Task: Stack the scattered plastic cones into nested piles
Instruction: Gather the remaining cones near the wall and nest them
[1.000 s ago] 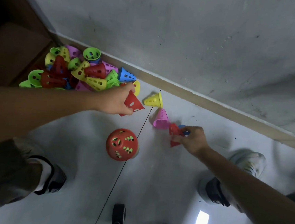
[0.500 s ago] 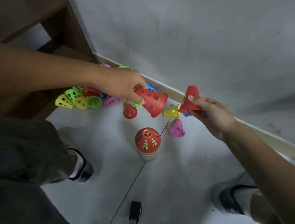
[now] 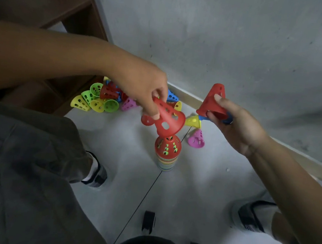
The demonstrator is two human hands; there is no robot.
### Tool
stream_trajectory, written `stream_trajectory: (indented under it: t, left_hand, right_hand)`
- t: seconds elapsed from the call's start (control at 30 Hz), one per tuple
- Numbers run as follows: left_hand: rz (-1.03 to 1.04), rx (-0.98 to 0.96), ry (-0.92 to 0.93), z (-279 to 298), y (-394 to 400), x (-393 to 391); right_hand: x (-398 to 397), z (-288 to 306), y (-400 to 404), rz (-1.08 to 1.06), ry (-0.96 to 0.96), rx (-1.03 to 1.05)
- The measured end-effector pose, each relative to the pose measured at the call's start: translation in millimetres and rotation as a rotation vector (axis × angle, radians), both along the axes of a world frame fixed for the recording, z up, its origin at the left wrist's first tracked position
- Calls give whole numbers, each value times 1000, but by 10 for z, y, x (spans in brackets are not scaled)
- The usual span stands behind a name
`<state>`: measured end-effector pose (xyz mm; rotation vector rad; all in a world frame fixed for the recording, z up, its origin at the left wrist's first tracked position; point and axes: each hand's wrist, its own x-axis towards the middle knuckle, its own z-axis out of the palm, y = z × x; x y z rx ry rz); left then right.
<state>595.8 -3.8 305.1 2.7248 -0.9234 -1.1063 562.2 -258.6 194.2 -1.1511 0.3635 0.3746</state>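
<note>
Since half a second ago the left hand (image 3: 147, 93) has carried its red cone (image 3: 166, 120) down and right, so the cone's wide mouth now hangs tilted just above the stack (image 3: 166, 153); the right hand (image 3: 236, 124) has barely shifted, its cone about where it was.

Left hand: forearm comes in from 9 o'clock, fingers curled and pinching the red cone near its narrow end, wide rim pointing toward 4 o'clock. A second red piece (image 3: 147, 119) shows under the fingers at the cone's 9 o'clock; cannot tell if it is held or lying on the floor behind.

Right hand: arm enters from 4 o'clock, palm up, thumb and fingers gripping another red cone (image 3: 213, 102) by its base, tip pointing to 12 o'clock. Something blue (image 3: 227, 116) peeks out behind the fingers; unclear what.

The stack stands upright on the grey floor (image 3: 198, 193), red cone on top, striped coloured rims below.

Loose pile (image 3: 100, 99) of green, yellow, red, pink and blue cones sits at 10 o'clock from the stack, against the wooden furniture (image 3: 48, 14), partly hidden by the left hand. Yellow cone (image 3: 194, 121) and pink cone (image 3: 196, 139) lie at 2 o'clock from the stack, near the skirting. Shoes (image 3: 95, 176) at both sides, grey wall (image 3: 241, 41) behind.
</note>
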Motion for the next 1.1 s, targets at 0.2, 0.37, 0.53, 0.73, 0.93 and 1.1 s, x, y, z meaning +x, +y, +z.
stream_trajectory:
  t: [0.2,0.37,0.53,0.73,0.93,1.1]
  left_hand:
    - [-81,-9,-130,-376,-206,-138]
    - [12,-117,-83,-607,-255,-254]
    - [292,-232,-15,-564,-152,-237]
    - [772,-669,180,-506,-219,-243]
    - [796,-830,350,-534,-232,-314]
    - [861,-864,505,-523,-202,-334]
  right_hand:
    - [-92,92,137,6,-6,37]
    - [-131,101,199,42,-18,13]
    - [-211,76,289,85,-95,-44]
    - [-335,102,449,187,-179,-146]
    - [-387,180,549,219,-274,-47]
    - [-384,210,521,295,-255,69]
